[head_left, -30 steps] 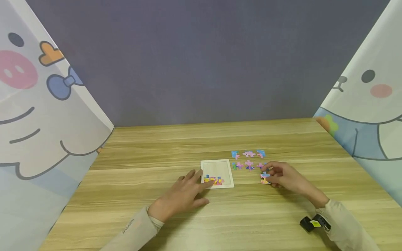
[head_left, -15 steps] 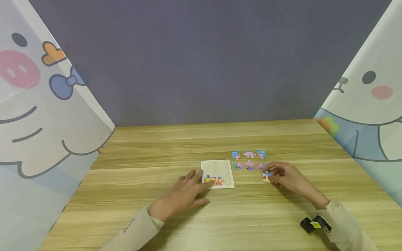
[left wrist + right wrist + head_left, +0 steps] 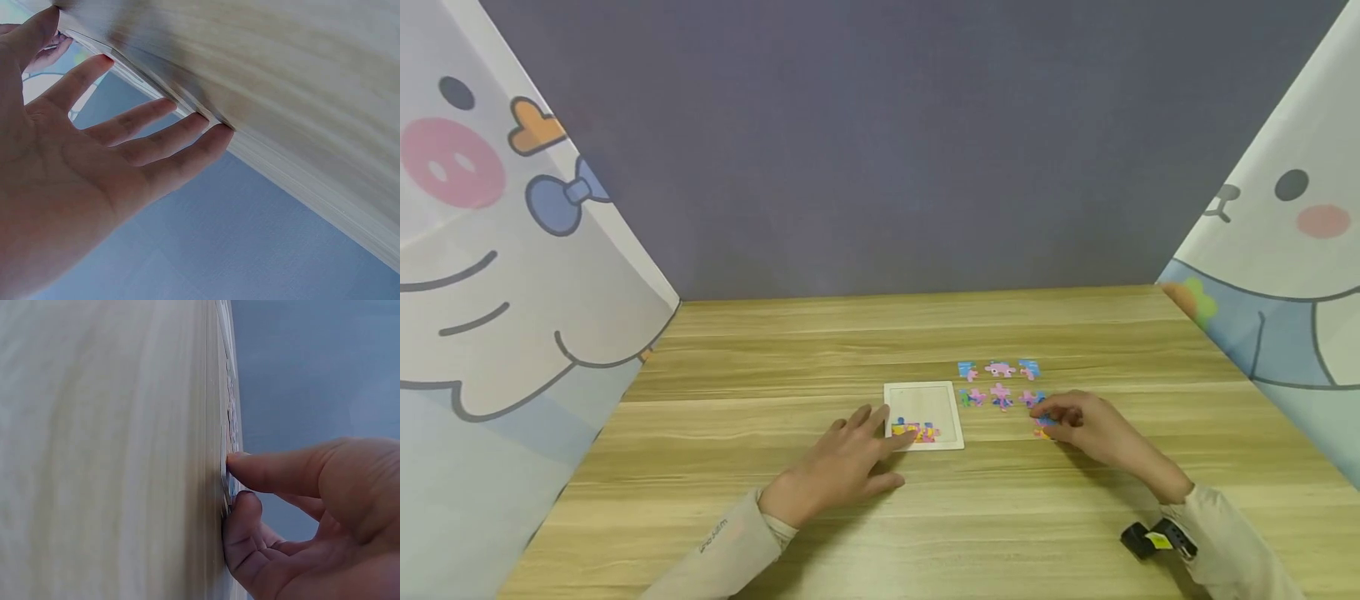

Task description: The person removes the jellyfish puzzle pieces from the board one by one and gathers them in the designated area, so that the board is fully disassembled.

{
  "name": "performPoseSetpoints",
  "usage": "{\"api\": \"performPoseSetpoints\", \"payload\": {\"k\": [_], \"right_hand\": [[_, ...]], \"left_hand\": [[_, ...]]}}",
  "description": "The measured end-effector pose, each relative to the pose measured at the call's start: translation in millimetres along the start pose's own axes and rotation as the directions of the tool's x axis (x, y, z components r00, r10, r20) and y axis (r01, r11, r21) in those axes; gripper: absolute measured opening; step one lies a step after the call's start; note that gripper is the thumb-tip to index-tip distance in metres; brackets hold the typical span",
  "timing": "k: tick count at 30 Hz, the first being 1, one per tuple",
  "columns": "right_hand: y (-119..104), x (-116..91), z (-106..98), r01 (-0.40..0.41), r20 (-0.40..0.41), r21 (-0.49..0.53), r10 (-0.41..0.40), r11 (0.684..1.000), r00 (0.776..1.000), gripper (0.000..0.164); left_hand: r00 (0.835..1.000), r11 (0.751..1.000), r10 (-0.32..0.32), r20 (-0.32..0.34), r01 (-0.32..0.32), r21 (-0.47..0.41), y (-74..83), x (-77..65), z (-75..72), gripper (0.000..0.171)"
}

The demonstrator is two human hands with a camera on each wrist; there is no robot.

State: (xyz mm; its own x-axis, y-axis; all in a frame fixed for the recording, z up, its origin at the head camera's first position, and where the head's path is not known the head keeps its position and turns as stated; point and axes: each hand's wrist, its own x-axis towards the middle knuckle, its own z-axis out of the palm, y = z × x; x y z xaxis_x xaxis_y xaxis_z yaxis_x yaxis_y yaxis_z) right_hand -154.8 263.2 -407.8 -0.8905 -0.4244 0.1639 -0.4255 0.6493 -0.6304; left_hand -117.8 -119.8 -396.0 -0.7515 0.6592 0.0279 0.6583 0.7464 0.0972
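Observation:
My right hand pinches a jigsaw piece with blue and orange-yellow colours at the table surface. In the right wrist view the thumb lies on that piece's face and a curled finger is at its edge; much of the piece is hidden. My left hand lies with spread, fairly straight fingers at the left side of a square, pale puzzle tray. Its index fingertip touches joined yellow and pink pieces along the tray's near edge, partly covering them.
Two rows of loose jigsaw pieces lie right of the tray, among them a pink one in the far row and another pink one in the near row. A dark grey panel stands behind the wooden table; printed panels flank it.
The piece in my right hand has shifted slightly right and shows less of its face beneath the fingers. My left hand keeps its place on the tray. The head view has swung a little left.

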Motion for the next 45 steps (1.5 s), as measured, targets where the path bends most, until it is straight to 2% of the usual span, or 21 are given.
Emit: {"api": "performPoseSetpoints", "payload": {"k": [10,24,29,39,45], "right_hand": [[0,0,2,-0.008,-0.007,0.048,0.009,0.999,1.0,0.021],[-1,-1,2,0.087,-0.027,0.035,-0.086,0.996,0.996,0.016],[-11,5,4,0.095,-0.041,0.016,-0.094,0.995,0.995,0.02],[-36,24,11,0.09,0.023,-0.004,-0.089,0.996,0.996,0.023],[-48,37,23,0.151,0.035,-0.004,-0.15,0.989,0.988,0.021]], "left_hand": [[1.0,1.0,-0.001,-0.001,0.001,-0.009,-0.5,-0.7,1.2,0.056],[1.0,0.999,0.006,-0.004,-0.006,-0.032,-0.8,-0.1,0.7,0.057],[1.0,0.999,0.002,-0.003,-0.002,-0.038,-0.5,-0.4,0.5,0.056],[1.0,1.0,0.013,-0.013,-0.013,-0.027,-0.7,-0.5,0.0,0.055],[1.0,1.0,0.016,-0.013,-0.016,-0.023,-0.9,-0.3,0.6,0.055]]}}
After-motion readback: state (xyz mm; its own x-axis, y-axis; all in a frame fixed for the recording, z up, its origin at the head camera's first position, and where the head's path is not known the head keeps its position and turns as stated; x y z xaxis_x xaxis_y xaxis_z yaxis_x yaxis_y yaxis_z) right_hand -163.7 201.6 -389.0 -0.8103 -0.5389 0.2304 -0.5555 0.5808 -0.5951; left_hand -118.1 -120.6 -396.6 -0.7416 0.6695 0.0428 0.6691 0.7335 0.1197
